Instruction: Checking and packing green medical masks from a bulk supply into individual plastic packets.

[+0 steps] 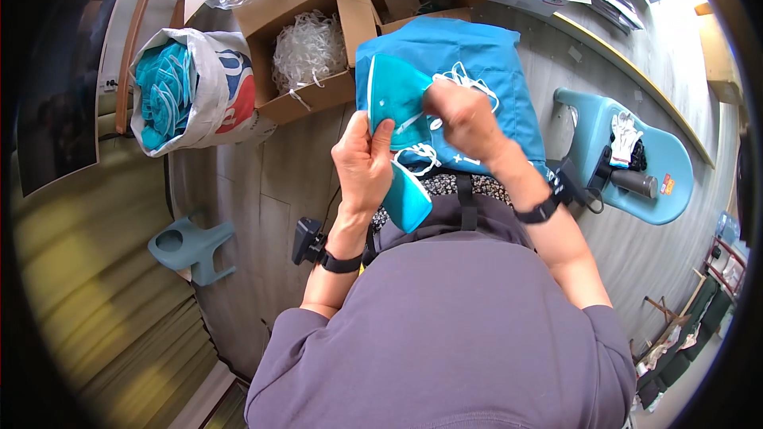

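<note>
My left hand [362,160] is closed on a teal cup-shaped face mask [397,87], thumb on its front and white edging along its side. A second teal mask [409,200] hangs below that hand, with looped white elastic cords between the two. My right hand [465,117] is a closed fist at the upper mask's right edge, slightly blurred. A white elastic strap runs across the mask into its fingers, whose tips are hidden. Under both hands a blue cloth bag [509,99] lies over my lap, with a bundle of white cords [479,83] on it beyond my right hand.
At the left stands a white sack [208,99] full of teal masks. An open cardboard box [311,99] beside it holds tangled white elastic cords. A blue plastic stool [671,167] at right carries white gloves and a dark cylinder. Another small stool [191,246] stands at lower left.
</note>
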A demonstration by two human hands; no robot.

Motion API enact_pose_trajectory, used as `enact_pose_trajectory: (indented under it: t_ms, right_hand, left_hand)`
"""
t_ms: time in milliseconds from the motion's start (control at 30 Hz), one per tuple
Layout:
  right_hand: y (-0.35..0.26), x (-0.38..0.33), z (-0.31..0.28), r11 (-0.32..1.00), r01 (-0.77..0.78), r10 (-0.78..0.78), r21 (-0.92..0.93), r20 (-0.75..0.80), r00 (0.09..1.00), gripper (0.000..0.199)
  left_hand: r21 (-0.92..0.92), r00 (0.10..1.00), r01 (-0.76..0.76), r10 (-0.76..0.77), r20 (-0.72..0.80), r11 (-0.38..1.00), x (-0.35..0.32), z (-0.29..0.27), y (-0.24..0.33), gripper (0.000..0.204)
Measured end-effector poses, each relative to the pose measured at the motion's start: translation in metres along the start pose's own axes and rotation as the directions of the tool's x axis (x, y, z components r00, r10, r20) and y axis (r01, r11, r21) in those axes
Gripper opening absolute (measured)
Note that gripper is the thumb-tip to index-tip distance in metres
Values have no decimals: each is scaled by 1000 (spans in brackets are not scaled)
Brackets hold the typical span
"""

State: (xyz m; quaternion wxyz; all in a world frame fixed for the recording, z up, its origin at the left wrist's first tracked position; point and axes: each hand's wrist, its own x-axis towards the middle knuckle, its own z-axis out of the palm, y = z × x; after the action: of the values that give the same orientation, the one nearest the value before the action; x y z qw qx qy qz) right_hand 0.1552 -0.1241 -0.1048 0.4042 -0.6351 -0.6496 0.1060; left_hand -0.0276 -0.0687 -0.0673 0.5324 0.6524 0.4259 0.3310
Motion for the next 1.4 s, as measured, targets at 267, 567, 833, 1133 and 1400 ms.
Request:
enact_pose_trajectory:
  t_ms: [267, 567, 833, 1133, 1400]
  right_hand:
    - [6, 2, 2, 997, 5, 0, 76, -63, 998, 15]
    - [84, -16, -28, 924, -297, 327, -243, 93, 941, 11]
    - [-12, 21, 48, 901, -390, 424, -188, 203, 882, 31]
    - [3, 9, 63, 830, -490, 408, 266, 309, 859, 13]
    - [-13, 2, 36, 820, -367, 301, 439, 215, 929, 5]
  left_hand:
    - [-26, 997, 34, -36, -73, 999, -22, -6, 2, 13]
    - [119, 974, 166, -144, -177, 979, -12, -98, 1, 12]
    - [202, 992, -44, 67, -108, 978, -1, -83, -33, 15]
    - [144, 993, 113, -106, -56, 983, 6, -80, -46, 37]
    - [569, 964, -69, -91, 248, 819, 21, -18, -45, 31]
